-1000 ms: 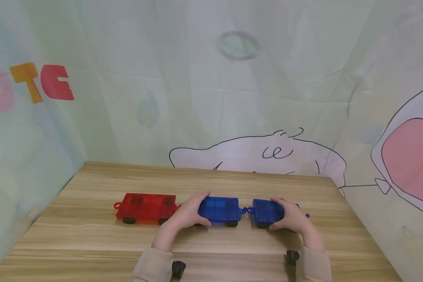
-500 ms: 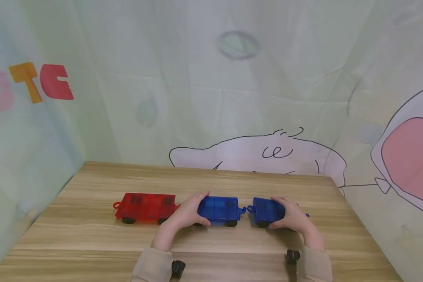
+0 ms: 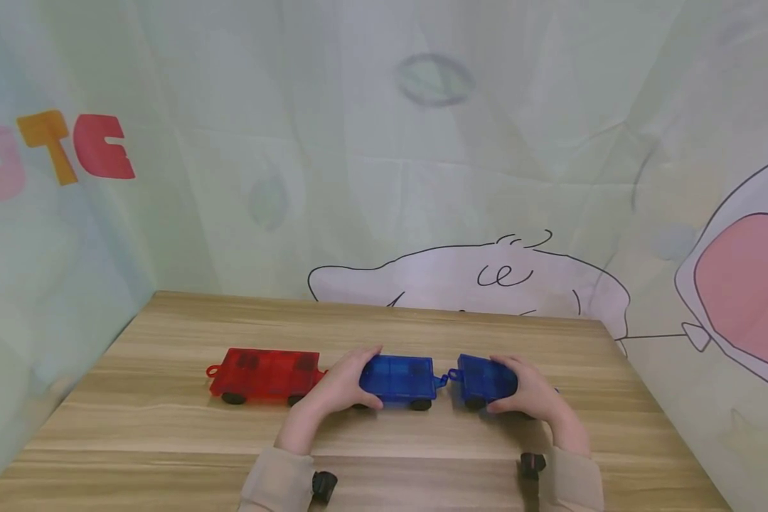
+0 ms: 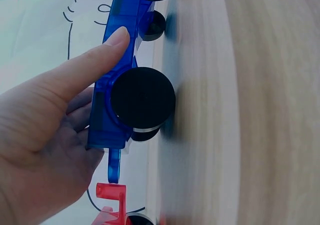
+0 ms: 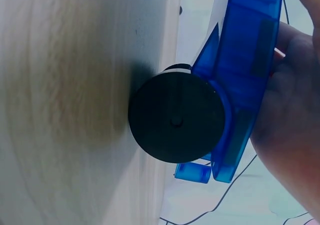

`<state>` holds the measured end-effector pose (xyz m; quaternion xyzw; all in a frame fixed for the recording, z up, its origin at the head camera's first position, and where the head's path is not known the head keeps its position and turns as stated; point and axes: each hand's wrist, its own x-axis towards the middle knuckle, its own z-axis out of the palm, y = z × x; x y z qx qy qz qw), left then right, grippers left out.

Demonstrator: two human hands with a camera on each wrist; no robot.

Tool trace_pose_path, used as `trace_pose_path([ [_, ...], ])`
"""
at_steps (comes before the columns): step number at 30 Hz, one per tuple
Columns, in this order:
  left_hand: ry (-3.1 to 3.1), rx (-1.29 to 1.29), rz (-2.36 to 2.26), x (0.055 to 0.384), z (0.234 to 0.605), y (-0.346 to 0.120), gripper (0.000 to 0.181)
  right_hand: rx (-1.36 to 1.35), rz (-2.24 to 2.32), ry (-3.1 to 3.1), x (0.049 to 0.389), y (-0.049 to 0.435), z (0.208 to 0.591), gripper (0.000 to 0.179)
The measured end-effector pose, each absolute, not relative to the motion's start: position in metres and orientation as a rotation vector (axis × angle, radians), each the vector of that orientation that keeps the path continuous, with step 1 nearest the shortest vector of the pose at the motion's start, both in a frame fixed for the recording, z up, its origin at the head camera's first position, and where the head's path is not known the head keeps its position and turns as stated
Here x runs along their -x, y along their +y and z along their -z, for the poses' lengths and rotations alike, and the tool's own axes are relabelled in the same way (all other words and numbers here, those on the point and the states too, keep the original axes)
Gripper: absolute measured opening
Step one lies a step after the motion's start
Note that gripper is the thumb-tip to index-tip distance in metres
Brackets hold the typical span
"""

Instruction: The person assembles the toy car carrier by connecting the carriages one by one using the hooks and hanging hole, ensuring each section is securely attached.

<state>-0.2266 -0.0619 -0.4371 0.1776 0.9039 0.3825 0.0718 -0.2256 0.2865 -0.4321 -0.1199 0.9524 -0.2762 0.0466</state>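
Three see-through plastic toy train cars with black wheels stand in a row on the wooden table. My left hand (image 3: 342, 384) grips the middle blue car (image 3: 398, 377) by its left end, with the thumb along its near side in the left wrist view. My right hand (image 3: 530, 390) holds the right blue car (image 3: 480, 377) across its right part, which the hand mostly hides. That car sits at a slight slant, its left end turned up and away. Its ring (image 3: 454, 375) is right at the hook (image 3: 442, 382) of the middle car.
At the left stands a red car (image 3: 265, 375), its hook (image 4: 120, 197) close under the middle car's ring (image 4: 114, 167) in the left wrist view. A printed cloth hangs behind the table (image 3: 166, 434) and along both sides. Black wrist devices show at both cuffs.
The right hand has turned the right blue car slightly, raising its left end and ring in the view. The left hand, middle car and red car stay nearly where they were.
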Motion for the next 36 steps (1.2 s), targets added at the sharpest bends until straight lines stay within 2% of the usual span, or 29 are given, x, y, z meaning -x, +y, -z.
trace_pose_path([
  [36, 2.715, -0.534, -1.15, 0.2259, 0.4368, -0.0628, 0.088, 0.39, 0.852, 2.877, 0.2265, 0.2778, 0.4313, 0.093],
])
